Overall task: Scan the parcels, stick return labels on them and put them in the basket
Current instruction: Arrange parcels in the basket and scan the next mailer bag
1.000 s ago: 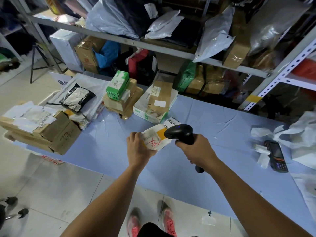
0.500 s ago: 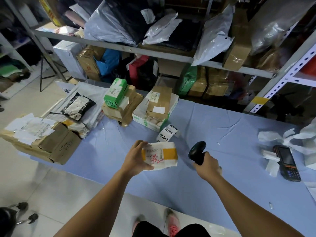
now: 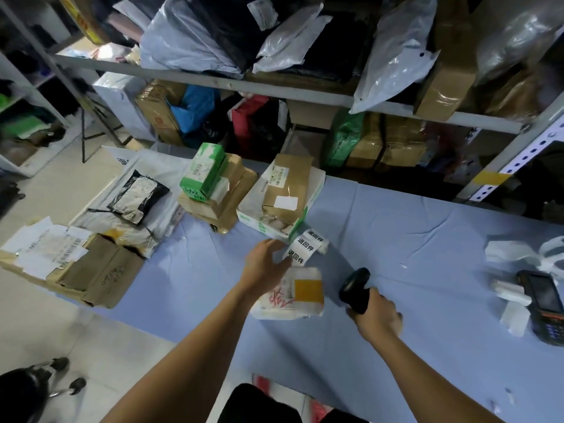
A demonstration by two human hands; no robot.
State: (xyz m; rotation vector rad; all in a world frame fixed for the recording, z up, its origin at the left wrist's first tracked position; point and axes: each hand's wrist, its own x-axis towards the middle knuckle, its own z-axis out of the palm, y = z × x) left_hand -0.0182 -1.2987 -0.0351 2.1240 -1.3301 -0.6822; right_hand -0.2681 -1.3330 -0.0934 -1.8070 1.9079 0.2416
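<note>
- The parcel [image 3: 290, 296], a soft white pouch with a yellow patch and red scrawl, was held up in the left hand half a second ago. It now lies on the table [image 3: 427, 239] between the two hands, just beside the left wrist.
- The left hand [image 3: 268, 264] has let the parcel go and moved forward to the label strip [image 3: 306, 248], which trails off the boxes [image 3: 287, 190] just beyond it. Its fingertips are at the strip's near end. I cannot tell whether they already pinch it or only touch it.
- The right hand [image 3: 378, 314] is clenched round the handle of the scanner [image 3: 355, 288]. A second ago the scanner was aimed at the parcel. Now it is down near the table, to the right of the parcel, with its head turned away from it.
- From this I judge the scan of this parcel finished and the labelling step begun.
- Next, one label has to be peeled off and pressed onto the parcel. The pouch lies loose and looks soft, so it may slide or crumple under the press while the right hand is busy with the scanner.
- The basket is not in view, so the drop-off is not yet done.
- Well to the right of the right hand lie a handheld terminal [image 3: 546, 303] and some paper scraps [image 3: 512, 300].
</note>
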